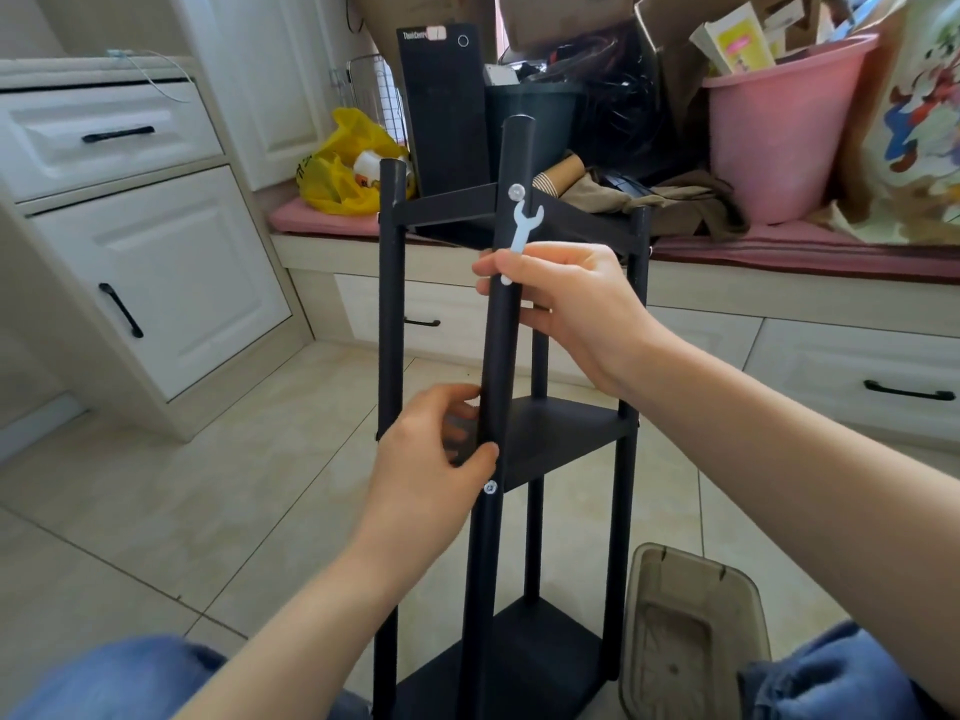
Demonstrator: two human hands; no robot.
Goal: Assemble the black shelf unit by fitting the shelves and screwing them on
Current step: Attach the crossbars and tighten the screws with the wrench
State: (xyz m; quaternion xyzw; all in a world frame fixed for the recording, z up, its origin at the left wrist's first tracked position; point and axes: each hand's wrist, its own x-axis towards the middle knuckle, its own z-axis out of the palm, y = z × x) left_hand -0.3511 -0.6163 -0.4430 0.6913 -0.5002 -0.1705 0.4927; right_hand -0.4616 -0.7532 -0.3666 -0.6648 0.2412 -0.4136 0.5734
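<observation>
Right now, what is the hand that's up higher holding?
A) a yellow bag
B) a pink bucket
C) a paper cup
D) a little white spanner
D: the right hand pinches a small white spanner in front of the front black pole, with its open end just below a white screw head.

Tiled room with white fitted cabinetry, evenly lit.
White cabinets [156, 262] with black handles stand at left; a drawer-fronted seat [727, 324] with a pink cushion [332, 220] runs along the back above the beige tile floor [208, 511].
</observation>
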